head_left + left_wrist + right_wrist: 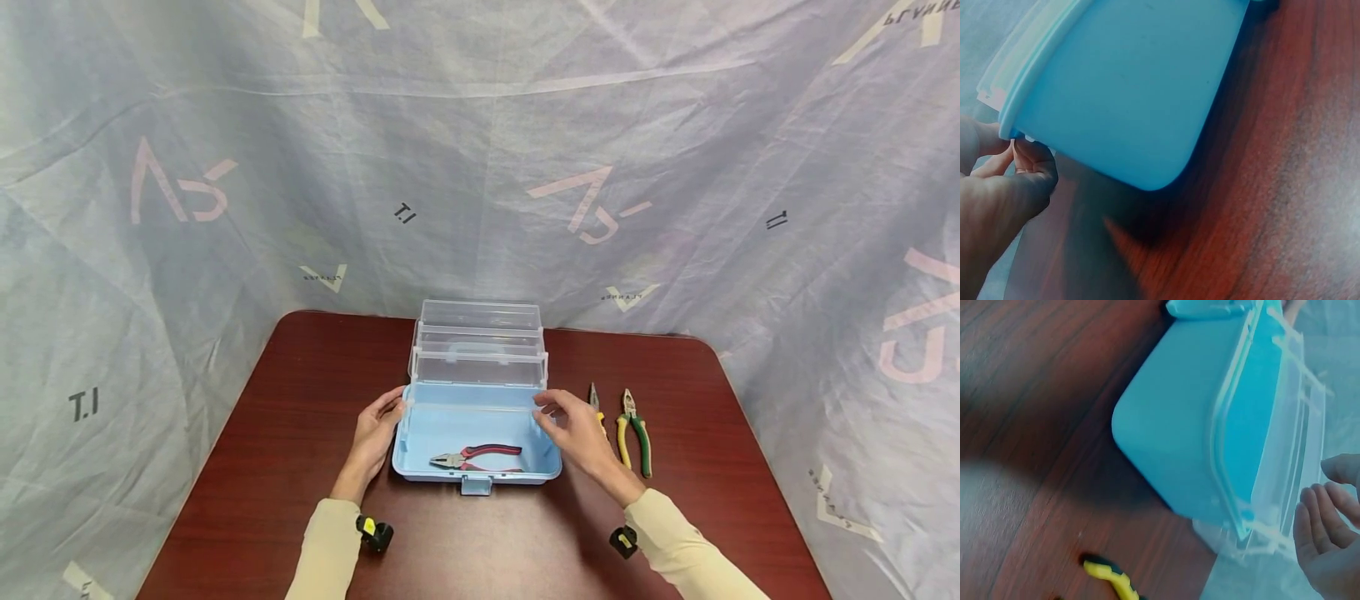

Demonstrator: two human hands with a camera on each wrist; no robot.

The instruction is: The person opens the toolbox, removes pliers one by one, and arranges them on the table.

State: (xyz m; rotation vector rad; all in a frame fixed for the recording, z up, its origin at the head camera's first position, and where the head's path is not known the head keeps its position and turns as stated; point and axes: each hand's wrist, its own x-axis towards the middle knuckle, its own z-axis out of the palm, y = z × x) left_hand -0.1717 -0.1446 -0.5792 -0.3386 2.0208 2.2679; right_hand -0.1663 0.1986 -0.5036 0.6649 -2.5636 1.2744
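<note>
A light blue toolbox (480, 435) stands open on the table, its clear stacked trays (480, 342) raised at the back. Inside lie pliers with red and black handles (491, 450). My left hand (375, 433) pinches the rim at the toolbox's left back corner; the left wrist view shows thumb and fingers (1032, 165) meeting around that edge. Over the right side hovers my right hand (577, 429), fingers loosely bent. In the right wrist view those fingers (1322, 525) hold nothing and appear apart from the clear trays.
Right of the toolbox, yellow-and-green-handled pliers (643, 446) lie on the dark red table (300, 400). Beside them are long-nose pliers (594, 396) with yellow handles, partly covered by my right hand. A grey printed cloth (480, 167) hangs behind and around the table.
</note>
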